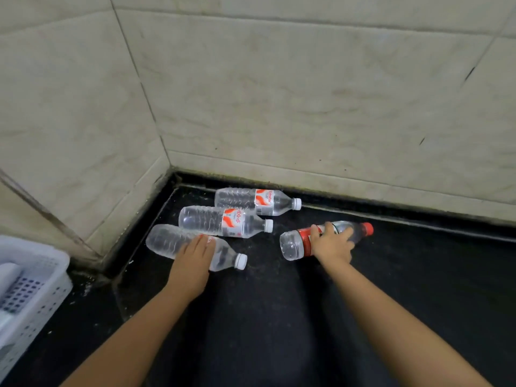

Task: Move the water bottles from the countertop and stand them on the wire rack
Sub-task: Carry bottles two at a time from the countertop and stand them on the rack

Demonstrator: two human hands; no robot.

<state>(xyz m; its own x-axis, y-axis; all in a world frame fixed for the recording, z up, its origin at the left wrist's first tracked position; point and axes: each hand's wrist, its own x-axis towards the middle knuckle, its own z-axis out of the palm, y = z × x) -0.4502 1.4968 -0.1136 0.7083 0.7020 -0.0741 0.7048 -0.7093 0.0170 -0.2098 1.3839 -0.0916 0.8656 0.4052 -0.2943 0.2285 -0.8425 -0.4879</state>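
Several clear water bottles lie on their sides on the black countertop [418, 289]. Three white-capped ones lie near the corner: the rear bottle [240, 198], the middle bottle [206, 220], and the front bottle [167, 240]. My left hand [194, 256] lies over the front bottle's label, fingers fairly straight on top of it. A red-capped bottle with a red label [293, 244] lies to the right, and my right hand [332, 243] grips it round the middle. No wire rack is in view.
Tiled walls meet in a corner behind the bottles. A white perforated plastic basket [30, 297] stands at the left edge of the counter. Dark bare counter stretches to the right and toward me.
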